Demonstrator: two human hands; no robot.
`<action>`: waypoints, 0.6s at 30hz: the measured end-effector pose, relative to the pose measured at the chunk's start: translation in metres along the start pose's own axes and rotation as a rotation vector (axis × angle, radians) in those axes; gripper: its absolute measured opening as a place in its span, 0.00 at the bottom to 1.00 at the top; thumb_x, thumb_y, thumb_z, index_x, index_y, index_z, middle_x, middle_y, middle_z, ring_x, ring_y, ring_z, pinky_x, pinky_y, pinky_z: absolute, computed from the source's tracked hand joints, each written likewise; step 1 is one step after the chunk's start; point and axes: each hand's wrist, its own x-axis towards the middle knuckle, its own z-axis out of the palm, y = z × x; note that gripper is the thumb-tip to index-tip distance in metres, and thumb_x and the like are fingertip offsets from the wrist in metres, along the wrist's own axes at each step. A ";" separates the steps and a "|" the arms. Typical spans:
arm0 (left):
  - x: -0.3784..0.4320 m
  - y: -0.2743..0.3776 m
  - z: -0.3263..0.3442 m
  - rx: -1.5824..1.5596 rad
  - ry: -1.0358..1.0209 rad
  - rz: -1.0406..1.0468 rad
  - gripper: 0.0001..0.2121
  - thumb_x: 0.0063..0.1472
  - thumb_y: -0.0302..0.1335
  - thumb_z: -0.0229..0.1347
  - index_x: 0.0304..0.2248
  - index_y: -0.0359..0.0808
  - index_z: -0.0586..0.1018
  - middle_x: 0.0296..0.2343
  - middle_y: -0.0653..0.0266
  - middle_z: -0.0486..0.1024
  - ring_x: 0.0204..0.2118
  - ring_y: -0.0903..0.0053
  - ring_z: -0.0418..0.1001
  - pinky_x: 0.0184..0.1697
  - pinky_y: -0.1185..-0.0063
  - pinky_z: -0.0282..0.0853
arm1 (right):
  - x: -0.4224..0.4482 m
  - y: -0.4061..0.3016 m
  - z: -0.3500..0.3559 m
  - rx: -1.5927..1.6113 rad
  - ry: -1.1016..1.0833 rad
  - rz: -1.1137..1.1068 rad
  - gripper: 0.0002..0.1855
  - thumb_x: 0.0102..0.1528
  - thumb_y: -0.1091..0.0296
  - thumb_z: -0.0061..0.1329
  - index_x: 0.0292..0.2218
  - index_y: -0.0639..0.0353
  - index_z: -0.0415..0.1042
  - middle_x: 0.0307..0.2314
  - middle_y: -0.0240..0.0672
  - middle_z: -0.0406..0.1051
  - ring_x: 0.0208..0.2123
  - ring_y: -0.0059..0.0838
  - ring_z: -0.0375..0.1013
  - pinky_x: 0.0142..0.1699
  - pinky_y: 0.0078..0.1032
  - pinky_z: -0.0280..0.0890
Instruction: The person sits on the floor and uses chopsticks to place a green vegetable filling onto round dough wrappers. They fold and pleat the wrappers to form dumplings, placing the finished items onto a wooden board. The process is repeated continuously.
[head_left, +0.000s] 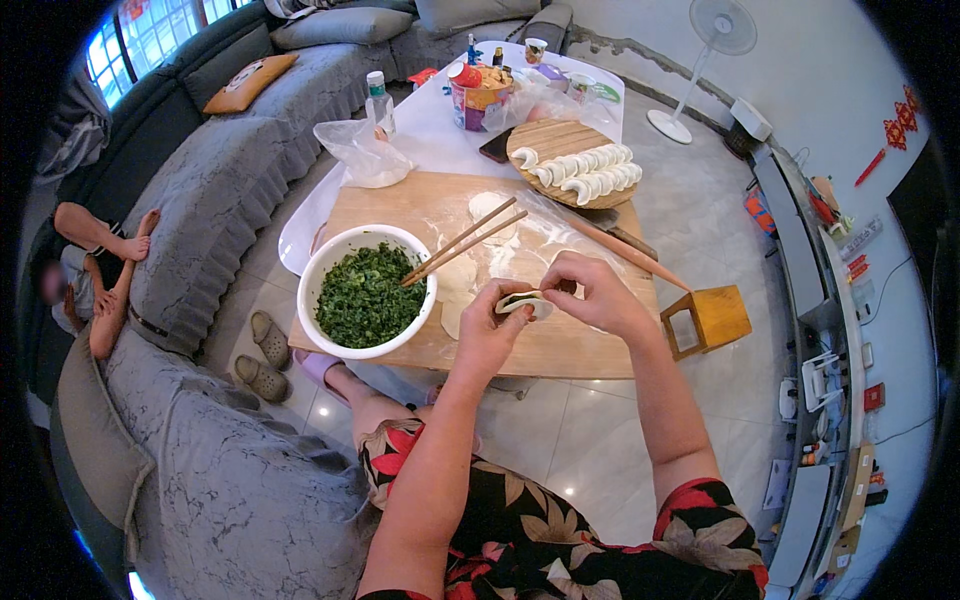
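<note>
A folded dumpling wrapper (534, 307) with green filling inside is held above the front of the wooden board (555, 361). My left hand (491, 322) grips it from the left, thumb in front and fingers behind. At its right end, the fingertips of my right hand (589, 289) pinch the edge. Left of my hands stands a white bowl (307, 300) of chopped green filling (364, 300). Two wooden chopsticks (469, 244) lean over its rim. Flat dough wrappers (457, 277) lie on the floured board, partly hidden by my left hand.
Rows of folded dumplings (589, 169) sit on a round wooden board (551, 135) at the back right. A rolling pin (630, 255) lies along the right side. A wooden stool (716, 319) stands beyond the edge. Another person (82, 285) sits on the sofa (187, 187).
</note>
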 end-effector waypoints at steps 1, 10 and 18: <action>0.000 0.003 0.001 -0.040 0.013 -0.008 0.11 0.56 0.16 0.51 0.39 0.29 0.70 0.35 0.61 0.72 0.37 0.77 0.72 0.40 0.80 0.72 | -0.001 0.000 0.001 0.010 0.037 -0.005 0.06 0.46 0.77 0.52 0.29 0.64 0.71 0.24 0.33 0.67 0.25 0.22 0.67 0.30 0.18 0.63; 0.000 0.011 0.000 -0.144 0.042 0.003 0.09 0.57 0.17 0.51 0.38 0.30 0.70 0.34 0.61 0.72 0.34 0.78 0.72 0.37 0.81 0.71 | -0.011 -0.005 0.030 0.148 0.294 -0.057 0.09 0.45 0.78 0.54 0.32 0.63 0.74 0.28 0.32 0.68 0.25 0.20 0.66 0.30 0.17 0.62; -0.002 0.016 0.000 -0.147 0.048 -0.024 0.08 0.57 0.19 0.52 0.38 0.30 0.71 0.32 0.63 0.73 0.30 0.79 0.73 0.35 0.82 0.70 | -0.011 0.008 0.044 0.287 0.391 -0.024 0.06 0.45 0.80 0.53 0.30 0.65 0.74 0.27 0.33 0.68 0.26 0.19 0.66 0.30 0.16 0.61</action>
